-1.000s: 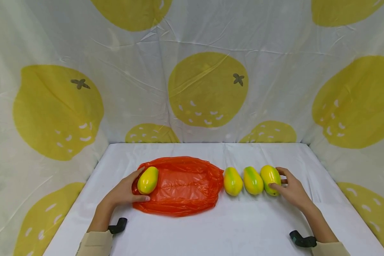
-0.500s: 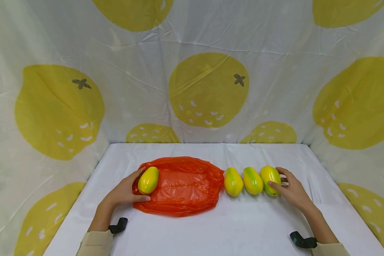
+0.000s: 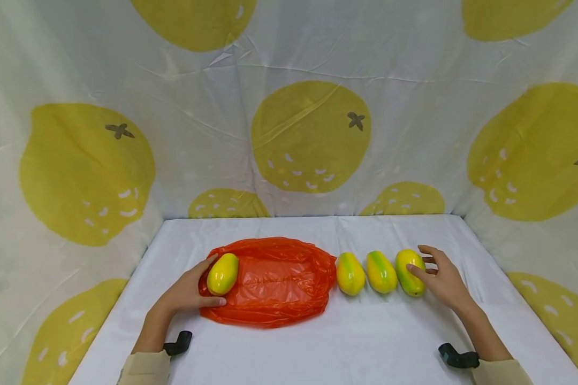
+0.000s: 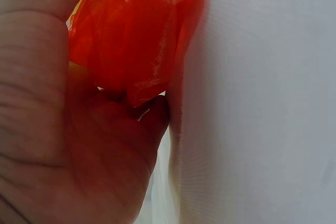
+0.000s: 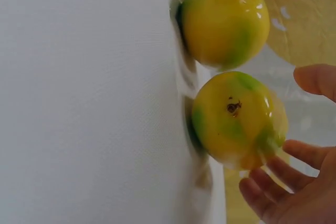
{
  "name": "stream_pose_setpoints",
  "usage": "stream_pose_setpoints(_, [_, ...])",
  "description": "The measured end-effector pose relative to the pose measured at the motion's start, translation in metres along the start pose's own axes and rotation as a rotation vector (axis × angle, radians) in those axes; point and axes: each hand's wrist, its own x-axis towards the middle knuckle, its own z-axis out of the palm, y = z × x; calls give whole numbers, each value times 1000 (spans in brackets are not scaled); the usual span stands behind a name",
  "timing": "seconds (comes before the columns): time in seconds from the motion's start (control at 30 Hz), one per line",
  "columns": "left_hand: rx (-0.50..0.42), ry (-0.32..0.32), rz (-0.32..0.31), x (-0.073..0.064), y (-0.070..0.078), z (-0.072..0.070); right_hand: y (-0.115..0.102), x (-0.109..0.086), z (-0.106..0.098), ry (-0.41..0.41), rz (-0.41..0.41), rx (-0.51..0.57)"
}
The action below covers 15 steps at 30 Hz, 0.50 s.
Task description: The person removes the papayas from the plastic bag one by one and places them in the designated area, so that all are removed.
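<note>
My left hand (image 3: 188, 286) curls round the left end of a red plastic bag (image 3: 279, 283), thumb in front and fingers behind. Red film (image 4: 131, 35) sits between thumb and fingers in the left wrist view. Inside the bag, near that hand, lies a yellow papaya (image 3: 223, 274). To the bag's right stand three yellow-green papayas in a row: one (image 3: 350, 274) at the bag's edge, one (image 3: 381, 271) in the middle, and the rightmost (image 3: 409, 272). My right hand (image 3: 445, 280) is beside the rightmost, fingertips at its side, the thumb apart in the right wrist view.
A white cloth covers the table (image 3: 318, 353). Pale fabric walls (image 3: 313, 48) printed with large lemons rise at the back and both sides. Dark wrist cameras (image 3: 178, 343) sit at both sleeves.
The rightmost papaya has turned slightly and stands a little farther from the middle one. My right hand has shifted slightly right and its grip has loosened. The left hand stays in place.
</note>
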Motion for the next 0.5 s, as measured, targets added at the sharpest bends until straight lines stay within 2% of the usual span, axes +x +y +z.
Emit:
stream_pose_setpoints(0.27, [-7, 8, 1, 0, -1, 1, -4, -1, -1, 25, 18, 1])
stream_pose_setpoints(0.5, [-12, 0, -4, 0, 1, 0, -8, 2, -4, 43, 2, -6])
